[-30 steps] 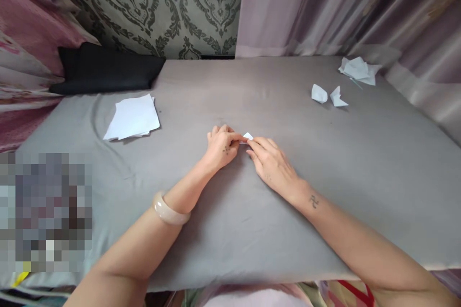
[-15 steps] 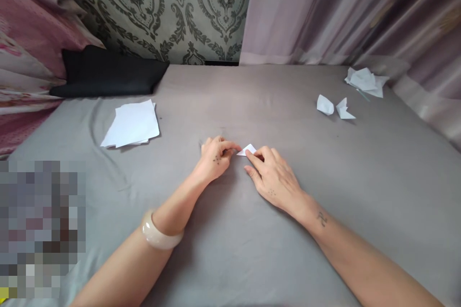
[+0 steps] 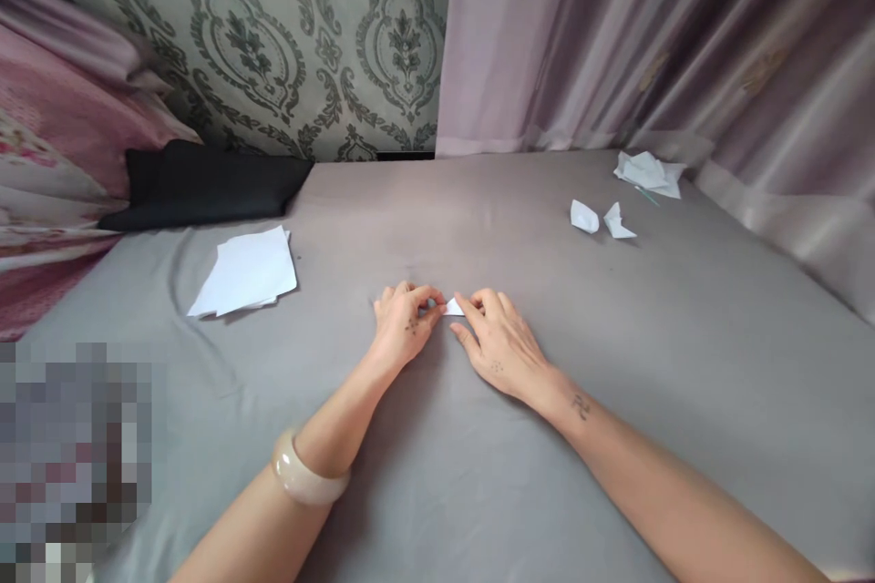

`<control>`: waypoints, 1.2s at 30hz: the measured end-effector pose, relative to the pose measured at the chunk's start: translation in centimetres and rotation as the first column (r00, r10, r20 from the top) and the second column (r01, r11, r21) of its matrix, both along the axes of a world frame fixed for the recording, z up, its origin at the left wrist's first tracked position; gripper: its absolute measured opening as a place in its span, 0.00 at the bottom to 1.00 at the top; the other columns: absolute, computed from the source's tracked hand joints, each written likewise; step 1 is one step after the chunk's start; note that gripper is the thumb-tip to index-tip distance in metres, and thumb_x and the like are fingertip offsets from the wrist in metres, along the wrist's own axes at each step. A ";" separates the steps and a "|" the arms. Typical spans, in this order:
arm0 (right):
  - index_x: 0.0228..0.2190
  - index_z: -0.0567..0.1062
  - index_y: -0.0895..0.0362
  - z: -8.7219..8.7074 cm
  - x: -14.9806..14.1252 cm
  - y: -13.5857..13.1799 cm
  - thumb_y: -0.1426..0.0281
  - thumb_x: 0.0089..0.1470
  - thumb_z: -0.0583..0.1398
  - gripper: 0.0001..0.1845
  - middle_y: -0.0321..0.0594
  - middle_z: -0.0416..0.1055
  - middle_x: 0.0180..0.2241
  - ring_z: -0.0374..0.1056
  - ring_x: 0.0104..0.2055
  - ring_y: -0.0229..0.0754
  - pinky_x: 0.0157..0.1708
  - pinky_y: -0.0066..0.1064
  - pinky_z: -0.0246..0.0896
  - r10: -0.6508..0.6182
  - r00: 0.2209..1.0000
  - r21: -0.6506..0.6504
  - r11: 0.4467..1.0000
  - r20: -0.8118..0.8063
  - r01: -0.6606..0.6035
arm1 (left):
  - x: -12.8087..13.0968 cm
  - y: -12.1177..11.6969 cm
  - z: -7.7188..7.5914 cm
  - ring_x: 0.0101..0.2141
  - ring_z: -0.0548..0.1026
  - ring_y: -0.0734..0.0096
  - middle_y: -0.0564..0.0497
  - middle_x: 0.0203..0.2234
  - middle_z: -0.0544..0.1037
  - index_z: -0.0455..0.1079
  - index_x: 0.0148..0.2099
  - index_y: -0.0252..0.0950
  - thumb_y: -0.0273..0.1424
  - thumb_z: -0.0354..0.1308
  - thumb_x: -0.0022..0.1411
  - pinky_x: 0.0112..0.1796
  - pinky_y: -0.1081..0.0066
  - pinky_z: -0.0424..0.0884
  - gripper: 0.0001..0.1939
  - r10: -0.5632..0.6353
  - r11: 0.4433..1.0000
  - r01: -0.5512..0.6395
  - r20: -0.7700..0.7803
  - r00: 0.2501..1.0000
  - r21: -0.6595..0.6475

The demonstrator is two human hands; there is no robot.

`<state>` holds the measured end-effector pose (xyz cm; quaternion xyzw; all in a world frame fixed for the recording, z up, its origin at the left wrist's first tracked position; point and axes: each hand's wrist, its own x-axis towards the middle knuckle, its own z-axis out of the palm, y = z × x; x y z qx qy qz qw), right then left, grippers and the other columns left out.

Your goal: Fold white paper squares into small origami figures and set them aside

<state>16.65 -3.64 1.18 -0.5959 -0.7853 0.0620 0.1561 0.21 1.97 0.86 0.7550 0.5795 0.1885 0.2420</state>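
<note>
A small folded piece of white paper [image 3: 452,308] lies on the grey sheet [image 3: 615,364] between my two hands, mostly hidden by the fingers. My left hand [image 3: 402,325] has its fingers curled and pinches the paper's left end. Pressing on the right end is my right hand [image 3: 499,344], fingers bent over it and palm down on the sheet. A pale bangle [image 3: 306,476] sits on my left forearm.
A loose stack of white paper sheets [image 3: 247,271] lies to the left. Two small folded paper pieces [image 3: 602,219] and a crumpled paper pile [image 3: 646,173] sit at the far right. A black cushion [image 3: 205,184] rests at the back left, curtains at the right.
Both hands have closed in over the small paper, so less of it shows than before. The view has tilted upward a little.
</note>
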 end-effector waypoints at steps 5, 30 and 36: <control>0.53 0.68 0.57 0.1 0.0 0.7 0.64 0.62 0.49 0.21 0.48 0.66 0.41 0.61 0.42 0.47 0.41 0.39 0.63 0.020 1.000 0.016 1.000 -0.010 -0.019 | 0.2 -0.1 0.1 0.37 0.67 0.61 0.50 0.32 0.73 0.75 0.38 0.46 0.37 0.56 0.59 0.41 0.60 0.59 0.08 0.012 1.000 -0.012 0.004 1.000 0.006; 0.57 0.65 0.52 1.4 0.3 -2.4 0.57 0.63 0.47 0.25 0.48 0.67 0.43 0.60 0.42 0.49 0.40 0.39 0.58 0.002 0.966 0.018 1.000 0.260 -0.007 | 0.2 0.1 0.1 0.41 0.68 0.57 0.49 0.34 0.73 0.76 0.37 0.44 0.38 0.57 0.58 0.43 0.59 0.59 0.08 0.045 0.999 -0.045 0.004 0.999 -0.020; 0.49 0.73 0.49 1.3 0.7 -1.2 0.59 0.63 0.48 0.20 0.46 0.66 0.44 0.61 0.44 0.48 0.43 0.39 0.57 -0.011 0.991 0.003 1.000 0.136 0.011 | 0.3 -0.5 -0.3 0.43 0.66 0.56 0.47 0.36 0.73 0.74 0.37 0.42 0.40 0.55 0.60 0.43 0.59 0.58 0.10 0.048 0.998 -0.047 -0.019 0.999 0.030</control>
